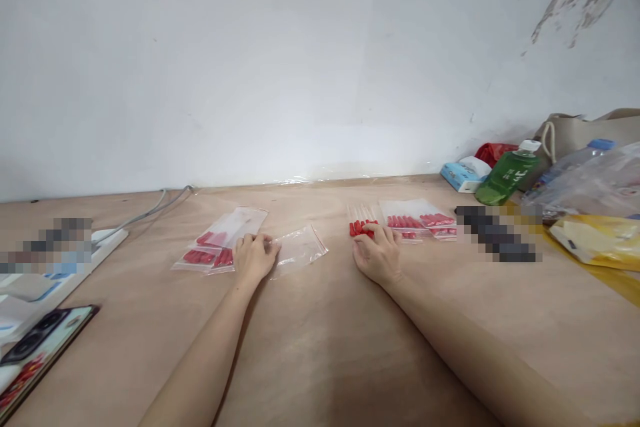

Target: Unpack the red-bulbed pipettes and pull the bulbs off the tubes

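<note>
My left hand (pixel 254 257) is closed, its thumb and fingertips on the left end of a clear zip bag (pixel 301 250) that lies flat with nothing inside. Beside that hand are several zip bags (pixel 243 220) holding red-ended pieces, partly under the fingers. My right hand (pixel 379 253) has its fingers curled over the near ends of a row of thin clear sticks with red ends (pixel 356 227); the fingers cover some of the red ends. Just to its right lie more filled zip bags (pixel 413 220) with red pieces inside.
At the back right stand a blue tissue pack (pixel 463 175), a green bottle (pixel 507 173) and plastic bags (pixel 590 180). On the left are a white power strip (pixel 107 247) with a grey cable (pixel 145 215) and a phone (pixel 50 347). A wall (pixel 300 67) closes off the table's far edge.
</note>
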The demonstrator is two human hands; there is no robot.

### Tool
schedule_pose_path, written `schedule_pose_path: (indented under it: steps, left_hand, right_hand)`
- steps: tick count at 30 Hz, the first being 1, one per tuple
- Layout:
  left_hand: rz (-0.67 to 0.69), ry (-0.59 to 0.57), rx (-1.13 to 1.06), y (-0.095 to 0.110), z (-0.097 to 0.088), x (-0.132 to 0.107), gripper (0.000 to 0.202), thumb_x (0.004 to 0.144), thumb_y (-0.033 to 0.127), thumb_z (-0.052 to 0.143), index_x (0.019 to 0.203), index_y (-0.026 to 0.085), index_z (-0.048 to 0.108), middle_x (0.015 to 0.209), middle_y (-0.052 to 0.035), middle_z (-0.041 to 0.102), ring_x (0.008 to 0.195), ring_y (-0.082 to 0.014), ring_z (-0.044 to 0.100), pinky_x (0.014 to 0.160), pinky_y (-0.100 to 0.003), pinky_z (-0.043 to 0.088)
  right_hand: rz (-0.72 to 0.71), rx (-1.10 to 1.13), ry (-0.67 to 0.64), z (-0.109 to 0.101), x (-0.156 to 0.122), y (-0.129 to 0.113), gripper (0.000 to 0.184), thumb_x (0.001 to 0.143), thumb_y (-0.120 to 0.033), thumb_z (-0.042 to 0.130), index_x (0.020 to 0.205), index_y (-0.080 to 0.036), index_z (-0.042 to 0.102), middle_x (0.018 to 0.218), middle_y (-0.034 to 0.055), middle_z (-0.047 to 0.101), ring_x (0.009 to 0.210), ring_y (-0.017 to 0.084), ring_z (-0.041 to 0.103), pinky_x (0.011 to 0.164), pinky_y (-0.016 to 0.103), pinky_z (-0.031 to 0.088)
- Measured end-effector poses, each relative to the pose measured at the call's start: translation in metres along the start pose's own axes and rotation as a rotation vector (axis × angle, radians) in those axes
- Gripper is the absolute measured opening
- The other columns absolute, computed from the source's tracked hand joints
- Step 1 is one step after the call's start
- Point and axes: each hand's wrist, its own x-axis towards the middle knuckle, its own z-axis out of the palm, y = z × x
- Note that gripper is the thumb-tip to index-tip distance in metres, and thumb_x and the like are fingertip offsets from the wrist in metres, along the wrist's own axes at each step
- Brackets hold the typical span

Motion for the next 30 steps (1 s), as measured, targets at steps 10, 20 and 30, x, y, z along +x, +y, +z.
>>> schedule_pose_path:
  steps: [10, 20, 30]
  left_hand:
    - [-0.003, -0.256, -0.092, -0.005, -0.005, 0.004, 0.027, 0.075, 0.034, 0.053, 0.095, 0.017, 0.053, 0.091, -0.0081, 0.062, 0.083, -0.0211, 0.059, 0.067, -0.028, 0.042]
    - [-0.261, 0.081, -0.125, -0.035, -0.028, 0.035, 0.034, 0.077, 0.048, 0.042, 0.09, 0.022, 0.058, 0.094, -0.0056, 0.065, 0.089, -0.0262, 0.059, 0.071, -0.035, 0.04]
    - [-0.527, 0.053, -0.026, -0.096, -0.034, 0.065, 0.048, 0.075, 0.051, 0.044, 0.101, 0.012, 0.056, 0.108, -0.0137, 0.057, 0.103, -0.0347, 0.047, 0.081, -0.048, 0.034]
  right_hand:
    - [-0.047, 0.079, -0.063, -0.015, -0.007, -0.003, 0.011, 0.075, -0.02, 0.052, 0.08, -0.021, 0.062, 0.104, 0.0073, 0.051, 0.098, 0.021, 0.045, 0.083, 0.035, 0.034]
    - [-0.027, 0.152, -0.081, -0.012, -0.005, 0.001, 0.015, 0.074, -0.017, 0.051, 0.082, -0.021, 0.062, 0.105, 0.0082, 0.05, 0.097, 0.022, 0.045, 0.083, 0.036, 0.036]
    - [-0.065, 0.153, -0.063, -0.014, -0.005, 0.001, 0.013, 0.075, -0.017, 0.05, 0.081, -0.021, 0.062, 0.103, 0.0082, 0.05, 0.096, 0.021, 0.046, 0.085, 0.036, 0.037]
